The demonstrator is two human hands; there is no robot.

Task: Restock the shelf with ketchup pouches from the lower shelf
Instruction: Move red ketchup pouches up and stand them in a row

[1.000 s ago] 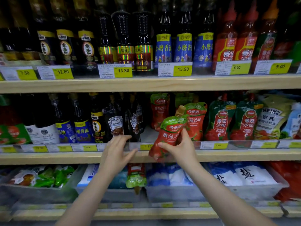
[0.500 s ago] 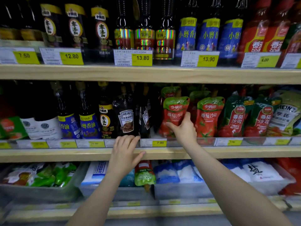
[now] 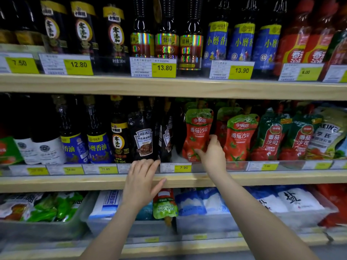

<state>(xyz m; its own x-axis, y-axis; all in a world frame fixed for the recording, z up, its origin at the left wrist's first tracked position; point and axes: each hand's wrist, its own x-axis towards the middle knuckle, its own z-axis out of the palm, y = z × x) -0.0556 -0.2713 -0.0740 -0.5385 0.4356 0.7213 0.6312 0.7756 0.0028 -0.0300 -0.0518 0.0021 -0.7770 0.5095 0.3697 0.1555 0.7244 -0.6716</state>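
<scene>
A red and green ketchup pouch (image 3: 197, 132) stands upright on the middle shelf (image 3: 262, 180), left of a matching pouch (image 3: 240, 136). My right hand (image 3: 212, 152) grips its lower right edge, thumb on the front and fingers behind. My left hand (image 3: 142, 181) rests flat on the shelf's front edge, fingers apart, holding nothing. On the lower shelf another ketchup pouch (image 3: 165, 205) hangs upside down, spout downward, between the bins.
Black Heinz sauce pouches (image 3: 143, 141) stand just left of the ketchup. Dark-green ketchup pouches (image 3: 270, 139) and a Heinz pouch (image 3: 326, 136) stand to the right. Bottles fill the top shelf. Clear bins with salt bags (image 3: 293, 201) and green packets (image 3: 47, 207) sit below.
My right hand carried the tilted pouch up and back, and stood it upright on the middle shelf. The camera moved closer. My left hand stayed on the shelf edge.
</scene>
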